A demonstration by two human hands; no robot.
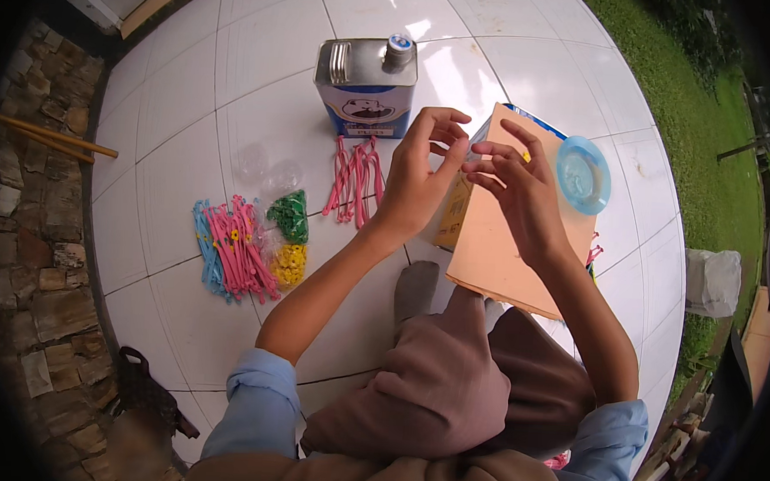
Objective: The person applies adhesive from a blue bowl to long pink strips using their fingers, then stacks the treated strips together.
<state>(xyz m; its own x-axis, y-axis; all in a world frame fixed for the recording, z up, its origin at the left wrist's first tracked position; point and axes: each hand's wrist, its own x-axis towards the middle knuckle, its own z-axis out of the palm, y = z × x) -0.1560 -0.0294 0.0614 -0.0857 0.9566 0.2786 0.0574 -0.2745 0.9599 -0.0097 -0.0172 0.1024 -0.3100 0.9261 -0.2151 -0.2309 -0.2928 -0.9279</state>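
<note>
My left hand (422, 174) is raised over the near edge of a peach-topped box, thumb and forefinger brought together. My right hand (529, 196) hovers above the peach sheet (515, 256), fingers bent toward the left fingertips. The fingertips of both hands almost meet, and whatever they pinch is too small to make out. A small yellow piece (527, 156) shows between the right fingers; I cannot tell whether it is held. On the box's right side rests a light-blue round dish (583, 175). Pink strips (353, 182) lie left of my left hand.
A metal can (364, 87) with a screw cap stands beyond the pink strips. To the left lie bundled pink strips (238, 250), blue strips (209, 249), a bag of green pieces (290, 216) and a bag of yellow pieces (290, 263). A dark bag (146, 393) sits by the stone wall.
</note>
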